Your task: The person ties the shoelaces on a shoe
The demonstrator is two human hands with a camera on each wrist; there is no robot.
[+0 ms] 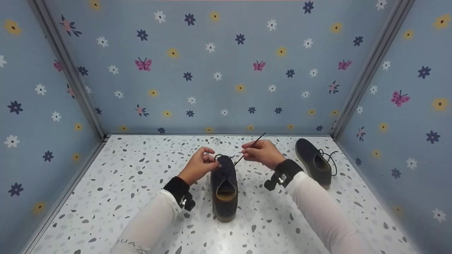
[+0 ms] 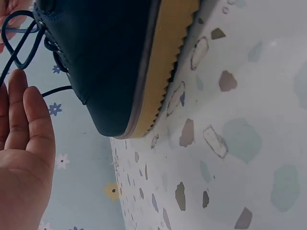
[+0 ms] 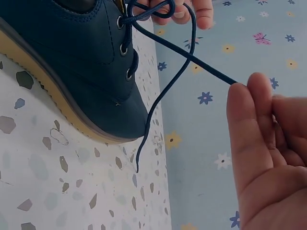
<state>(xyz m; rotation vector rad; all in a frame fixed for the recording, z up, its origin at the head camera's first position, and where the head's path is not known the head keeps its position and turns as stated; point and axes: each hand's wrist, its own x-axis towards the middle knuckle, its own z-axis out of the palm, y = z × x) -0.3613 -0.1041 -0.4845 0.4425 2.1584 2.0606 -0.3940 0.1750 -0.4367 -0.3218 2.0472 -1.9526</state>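
A dark navy lace-up shoe (image 1: 225, 176) stands on the floor before me, toe pointing away. Its shoelace (image 2: 27, 60) forms a loop above the eyelets. My left hand (image 1: 201, 164) is at the left side of the laces, thumb and fingertips pinching the looped lace. To the right of the shoe, my right hand (image 1: 263, 153) pinches a strand of the same lace between thumb and fingers. That strand runs taut from the shoe in the right wrist view, and its end sticks out past the fingers in the head view. Another loose lace end hangs beside the toe.
A matching dark shoe (image 1: 313, 162) stands at the right, its laces loose. The speckled white floor (image 1: 141, 197) meets a blue flowered wall (image 1: 219, 88) behind, with side walls left and right. Both wrists wear black straps with small camera mounts.
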